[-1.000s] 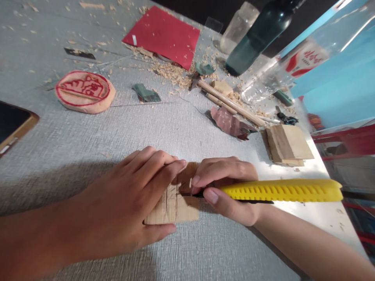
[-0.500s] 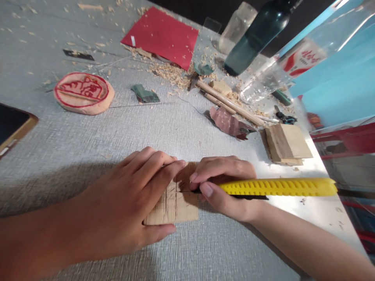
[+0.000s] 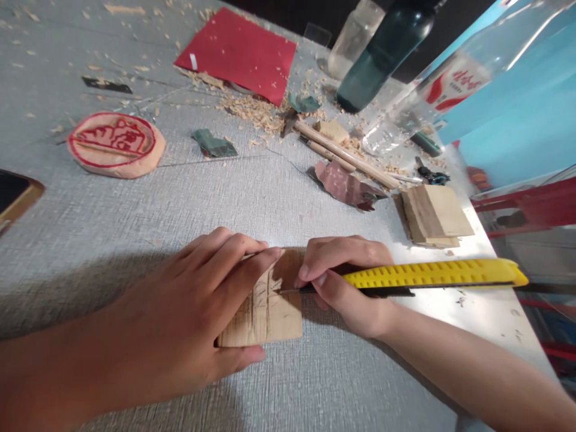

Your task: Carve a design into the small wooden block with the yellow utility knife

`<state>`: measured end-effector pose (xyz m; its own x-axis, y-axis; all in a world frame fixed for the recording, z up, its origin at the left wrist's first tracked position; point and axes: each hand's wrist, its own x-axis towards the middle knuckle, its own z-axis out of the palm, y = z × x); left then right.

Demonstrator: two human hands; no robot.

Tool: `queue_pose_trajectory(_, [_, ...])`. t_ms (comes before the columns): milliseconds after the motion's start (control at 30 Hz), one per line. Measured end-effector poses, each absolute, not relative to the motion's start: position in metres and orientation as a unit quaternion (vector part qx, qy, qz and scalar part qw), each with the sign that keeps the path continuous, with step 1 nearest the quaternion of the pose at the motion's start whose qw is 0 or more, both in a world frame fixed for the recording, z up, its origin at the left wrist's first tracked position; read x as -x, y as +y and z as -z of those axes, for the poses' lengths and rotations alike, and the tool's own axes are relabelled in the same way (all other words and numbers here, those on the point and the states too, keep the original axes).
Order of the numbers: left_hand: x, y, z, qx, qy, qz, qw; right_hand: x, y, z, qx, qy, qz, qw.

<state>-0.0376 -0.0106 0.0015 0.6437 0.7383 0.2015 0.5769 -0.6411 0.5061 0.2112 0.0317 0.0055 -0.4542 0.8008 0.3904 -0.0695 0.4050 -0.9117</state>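
Note:
A small flat wooden block (image 3: 283,321) lies on the grey textured cloth, with several carved lines on its upper face. My left hand (image 3: 218,294) presses over its left part, thumb along the near edge and fingers across the top, gripping it. My right hand (image 3: 346,279) is closed around a yellow utility knife (image 3: 432,274), held almost level with its handle pointing right. The knife's thin blade reaches the block's face near the carved lines; its very tip is hard to make out.
Beyond my hands lie an oval carved piece with red lines (image 3: 117,144), sandpaper scraps (image 3: 213,144), wooden sticks (image 3: 346,153) and a red sheet (image 3: 243,54) among shavings. Stacked wood blocks (image 3: 436,213) sit right, bottles (image 3: 387,54) stand behind, and a phone (image 3: 20,195) lies left.
The knife's handle end has swung slightly upward and its blade angle has shifted on the wood. My left hand keeps its grip. The whole view has drifted a little.

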Motion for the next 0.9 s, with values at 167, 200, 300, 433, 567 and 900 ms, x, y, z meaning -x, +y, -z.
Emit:
queue_pose_trajectory(167, [0.0377, -0.0117, -0.0025, -0.879, 0.381, -0.196, 0.209, -0.2102, 0.031, -0.0037, 0.262, -0.643, -0.56, 0.452])
queue_pose_trajectory(200, [0.0379, -0.0117, -0.0024, -0.878, 0.382, -0.197, 0.211, -0.2099, 0.0308, -0.0034, 0.26, -0.626, -0.581, 0.451])
queue_pose_trajectory(300, [0.0383, -0.0116, -0.0016, -0.877, 0.381, -0.196, 0.218, -0.2093, 0.0303, -0.0021, 0.256, -0.589, -0.619, 0.451])
queue_pose_trajectory(433, [0.038, -0.0109, -0.0013, -0.874, 0.381, -0.198, 0.226, -0.2105, 0.029, 0.0006, 0.262, -0.559, -0.642, 0.454])
queue_pose_trajectory(567, [0.0374, -0.0097, -0.0025, -0.876, 0.376, -0.205, 0.223, -0.2118, 0.0296, 0.0024, 0.275, -0.506, -0.679, 0.455])
queue_pose_trajectory(900, [0.0411, -0.0069, -0.0022, -0.887, 0.369, -0.172, 0.216, -0.2115, 0.0309, -0.0036, 0.277, -0.544, -0.655, 0.445])
